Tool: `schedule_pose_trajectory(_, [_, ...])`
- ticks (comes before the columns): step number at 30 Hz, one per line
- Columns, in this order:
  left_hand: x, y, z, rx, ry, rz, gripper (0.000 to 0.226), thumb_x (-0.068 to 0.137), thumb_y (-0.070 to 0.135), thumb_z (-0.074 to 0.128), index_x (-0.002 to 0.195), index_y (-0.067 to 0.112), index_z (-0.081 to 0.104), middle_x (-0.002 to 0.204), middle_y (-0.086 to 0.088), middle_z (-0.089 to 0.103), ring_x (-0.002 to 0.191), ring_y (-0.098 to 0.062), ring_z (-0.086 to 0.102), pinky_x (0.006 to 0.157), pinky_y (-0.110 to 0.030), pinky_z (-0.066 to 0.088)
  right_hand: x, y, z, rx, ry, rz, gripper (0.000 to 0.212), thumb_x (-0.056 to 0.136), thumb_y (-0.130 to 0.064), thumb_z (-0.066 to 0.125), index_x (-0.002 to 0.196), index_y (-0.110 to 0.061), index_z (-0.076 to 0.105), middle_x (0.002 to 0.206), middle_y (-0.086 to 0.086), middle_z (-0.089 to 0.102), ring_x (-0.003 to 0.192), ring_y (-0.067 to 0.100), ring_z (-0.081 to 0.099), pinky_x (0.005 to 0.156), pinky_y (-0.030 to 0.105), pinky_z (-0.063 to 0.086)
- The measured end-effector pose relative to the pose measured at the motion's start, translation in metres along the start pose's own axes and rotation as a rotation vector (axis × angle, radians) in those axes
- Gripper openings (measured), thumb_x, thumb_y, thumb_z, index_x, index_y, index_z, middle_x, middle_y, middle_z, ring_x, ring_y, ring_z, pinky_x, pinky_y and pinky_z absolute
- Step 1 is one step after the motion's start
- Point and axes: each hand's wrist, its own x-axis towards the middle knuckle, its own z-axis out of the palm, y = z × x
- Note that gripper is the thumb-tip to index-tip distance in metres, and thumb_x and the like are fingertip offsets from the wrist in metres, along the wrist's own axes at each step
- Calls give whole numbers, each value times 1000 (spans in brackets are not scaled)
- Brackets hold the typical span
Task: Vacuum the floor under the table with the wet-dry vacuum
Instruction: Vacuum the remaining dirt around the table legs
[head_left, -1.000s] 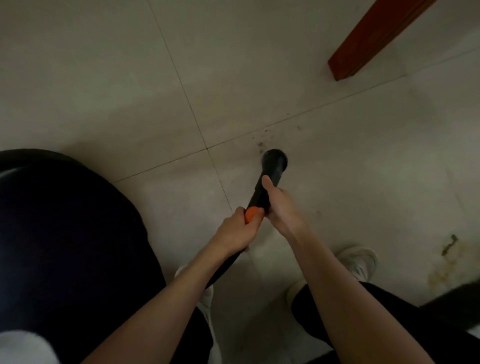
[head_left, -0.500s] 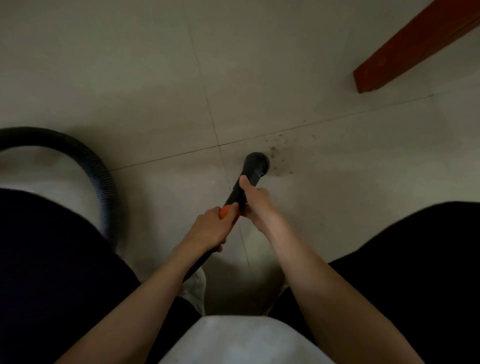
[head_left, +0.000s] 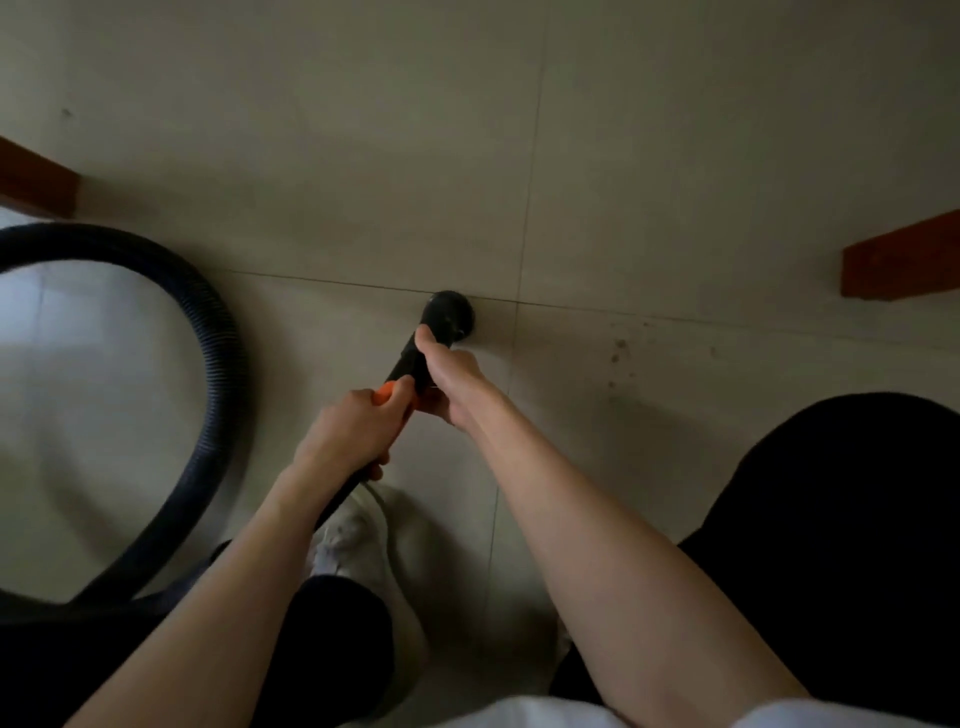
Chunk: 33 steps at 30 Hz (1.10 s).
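A black vacuum nozzle (head_left: 448, 317) points down at the pale tiled floor (head_left: 363, 130), its round mouth close to a tile joint. My right hand (head_left: 449, 382) grips the black tube just behind the mouth. My left hand (head_left: 353, 431) grips the tube lower down, at an orange collar (head_left: 387, 391). The black ribbed hose (head_left: 208, 332) loops away to the left and curves back toward my legs. A patch of dark specks (head_left: 621, 358) lies on the tile to the right of the nozzle.
Two reddish-brown wooden table legs stand on the floor, one at the left edge (head_left: 39, 182) and one at the right edge (head_left: 898, 262). My white shoe (head_left: 358, 535) and dark trouser legs (head_left: 831, 545) fill the bottom of the view.
The nozzle has moved left, off the dark specks, which now lie to its right. My view has shifted left, so a second table leg and more of the hose show.
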Motion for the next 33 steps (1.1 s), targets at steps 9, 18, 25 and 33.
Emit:
schedule_pose_trajectory(9, [3,-3,-10,13,89,-11,50,91,63,35,95,16,54,65,-8,64,46,-15,57,57,-29,56,4,-10,15,1,-65,7,56,93,-48,52,132,-8,47,119,13,61,105,27,62,91,43,53])
schedule_pose_trajectory(18, [-11,-13,-8,-4,94,-68,54,92,63,32,93,13,54,68,-8,65,49,-16,60,61,-28,57,6,3,29,-21,-87,16,57,92,-51,52,131,-9,49,118,13,62,104,27,62,88,41,54])
schedule_pose_trajectory(25, [10,-54,-50,-151,172,-147,57,92,62,35,82,9,54,69,-9,66,50,-17,59,61,-30,56,18,-4,110,-178,-129,-24,61,90,-53,52,131,-9,48,122,13,61,108,29,60,94,44,51])
schedule_pose_trajectory(33, [19,-77,-68,-294,149,-175,55,92,60,36,87,9,56,66,-9,65,51,-19,60,60,-31,56,24,-2,144,-247,-147,-45,64,91,-54,49,136,-9,44,126,12,59,112,29,58,97,45,49])
